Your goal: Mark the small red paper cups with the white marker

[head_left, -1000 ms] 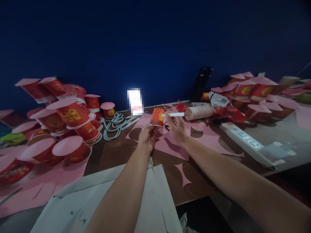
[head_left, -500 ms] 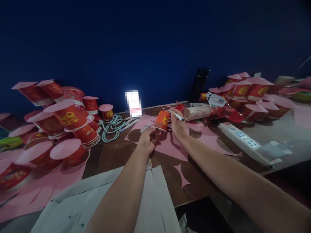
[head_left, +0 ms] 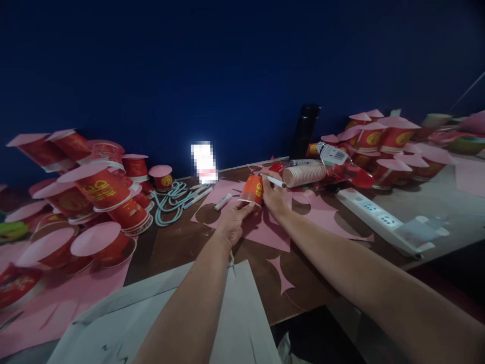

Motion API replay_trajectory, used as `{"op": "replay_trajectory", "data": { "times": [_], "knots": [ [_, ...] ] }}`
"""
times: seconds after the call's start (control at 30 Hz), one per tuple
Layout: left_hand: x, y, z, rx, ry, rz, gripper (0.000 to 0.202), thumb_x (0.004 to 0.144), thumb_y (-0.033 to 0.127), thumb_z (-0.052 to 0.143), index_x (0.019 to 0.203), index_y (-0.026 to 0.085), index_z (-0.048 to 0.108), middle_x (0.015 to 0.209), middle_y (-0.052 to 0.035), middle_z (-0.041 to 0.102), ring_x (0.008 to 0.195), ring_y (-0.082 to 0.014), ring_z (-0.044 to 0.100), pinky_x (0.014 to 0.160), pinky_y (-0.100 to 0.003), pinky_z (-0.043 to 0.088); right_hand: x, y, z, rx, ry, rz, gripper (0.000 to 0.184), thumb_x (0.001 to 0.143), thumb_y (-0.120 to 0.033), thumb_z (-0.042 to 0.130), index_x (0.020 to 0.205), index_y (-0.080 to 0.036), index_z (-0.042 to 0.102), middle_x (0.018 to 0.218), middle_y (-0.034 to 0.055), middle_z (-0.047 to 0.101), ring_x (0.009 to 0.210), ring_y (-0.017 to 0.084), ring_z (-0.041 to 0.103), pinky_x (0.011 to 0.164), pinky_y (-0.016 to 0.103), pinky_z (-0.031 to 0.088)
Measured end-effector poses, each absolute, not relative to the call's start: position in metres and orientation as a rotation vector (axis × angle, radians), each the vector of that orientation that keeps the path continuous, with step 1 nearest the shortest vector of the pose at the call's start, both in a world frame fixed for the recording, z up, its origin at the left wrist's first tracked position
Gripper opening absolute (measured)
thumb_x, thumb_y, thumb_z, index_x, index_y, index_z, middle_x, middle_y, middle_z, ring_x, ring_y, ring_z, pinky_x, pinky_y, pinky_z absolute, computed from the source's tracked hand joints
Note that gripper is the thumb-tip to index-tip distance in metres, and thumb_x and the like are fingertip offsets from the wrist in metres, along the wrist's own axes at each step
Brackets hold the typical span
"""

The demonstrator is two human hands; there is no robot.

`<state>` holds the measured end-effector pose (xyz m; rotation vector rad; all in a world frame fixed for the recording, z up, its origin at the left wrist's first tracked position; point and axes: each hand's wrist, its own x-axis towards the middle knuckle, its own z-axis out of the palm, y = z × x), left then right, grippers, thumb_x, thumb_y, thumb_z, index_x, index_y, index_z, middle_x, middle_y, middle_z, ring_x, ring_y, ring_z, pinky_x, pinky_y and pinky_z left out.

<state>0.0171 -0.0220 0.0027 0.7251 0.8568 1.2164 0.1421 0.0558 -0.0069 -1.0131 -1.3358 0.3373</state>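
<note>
while your left hand (head_left: 234, 226) steadies a small red paper cup (head_left: 253, 190) upside down on cut pink paper (head_left: 265, 227), your right hand (head_left: 276, 196) pinches a slim white pen (head_left: 274, 180) against it.

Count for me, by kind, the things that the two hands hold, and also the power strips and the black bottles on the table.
red paper cup: 1, gripped by the left hand
white pen: 1, in the right hand
power strip: 1
black bottle: 1
Total: 4
</note>
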Motion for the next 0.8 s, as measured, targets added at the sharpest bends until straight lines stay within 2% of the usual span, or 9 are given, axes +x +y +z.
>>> {"op": "replay_trajectory", "data": {
  "times": [0.1, 0.23, 0.37, 0.47, 0.6, 0.8],
  "knots": [
    [0.019, -0.024, 0.004, 0.783, 0.905, 1.206, 0.033, 0.055, 0.029, 0.085, 0.078, 0.012, 0.069, 0.07, -0.0035, 0.068, 0.061, -0.0116, 0.062, 0.062, -0.024, 0.052, 0.141, 0.055, -0.008, -1.0, -1.361, 0.304, 0.028, 0.092, -0.043, 0.046, 0.098, -0.023, 0.065, 0.093, 0.0044, 0.07, 0.094, 0.02, 0.063, 0.091, 0.038, 0.049],
    [0.018, -0.021, 0.003, 0.814, 0.945, 1.244, 0.031, 0.057, 0.033, 0.083, 0.075, 0.012, 0.07, 0.068, -0.0034, 0.066, 0.061, -0.0126, 0.061, 0.062, -0.026, 0.052, 0.143, 0.052, -0.004, -0.951, -1.365, 0.233, 0.026, 0.094, -0.039, 0.046, 0.104, -0.023, 0.064, 0.103, 0.0054, 0.068, 0.096, 0.02, 0.062, 0.093, 0.038, 0.048],
    [0.015, -0.015, -0.001, 0.677, 0.974, 1.384, 0.022, 0.058, 0.025, 0.082, 0.071, 0.013, 0.069, 0.07, -0.0023, 0.066, 0.065, -0.0108, 0.062, 0.071, -0.025, 0.053, 0.143, 0.039, 0.007, -0.886, -1.524, 0.032, 0.025, 0.094, -0.036, 0.047, 0.114, -0.027, 0.06, 0.114, 0.006, 0.066, 0.107, 0.023, 0.058, 0.097, 0.043, 0.043],
    [0.013, -0.011, -0.004, 0.68, 0.952, 1.474, 0.014, 0.062, 0.022, 0.079, 0.068, 0.014, 0.069, 0.07, -0.0015, 0.065, 0.067, -0.0091, 0.061, 0.077, -0.024, 0.052, 0.138, 0.024, 0.013, -0.839, -1.675, -0.03, 0.024, 0.094, -0.035, 0.048, 0.111, -0.027, 0.062, 0.108, 0.0059, 0.068, 0.101, 0.024, 0.059, 0.093, 0.043, 0.042],
    [0.011, -0.009, -0.007, 0.78, 0.907, 1.52, 0.01, 0.064, 0.023, 0.077, 0.066, 0.017, 0.069, 0.067, 0.0005, 0.062, 0.07, -0.0108, 0.06, 0.077, -0.024, 0.05, 0.129, 0.01, 0.011, -0.742, -1.868, 0.001, 0.02, 0.094, -0.034, 0.049, 0.101, -0.024, 0.065, 0.096, 0.0048, 0.071, 0.091, 0.02, 0.063, 0.088, 0.038, 0.042],
    [0.009, -0.009, -0.01, 0.827, 0.961, 1.524, 0.019, 0.061, 0.031, 0.078, 0.07, 0.016, 0.071, 0.068, 0.0006, 0.062, 0.069, -0.0117, 0.06, 0.076, -0.025, 0.05, 0.126, 0.011, 0.007, -0.796, -1.817, 0.049, 0.017, 0.093, -0.034, 0.049, 0.092, -0.02, 0.06, 0.085, 0.0062, 0.067, 0.08, 0.02, 0.062, 0.08, 0.035, 0.044]
  ]
}}
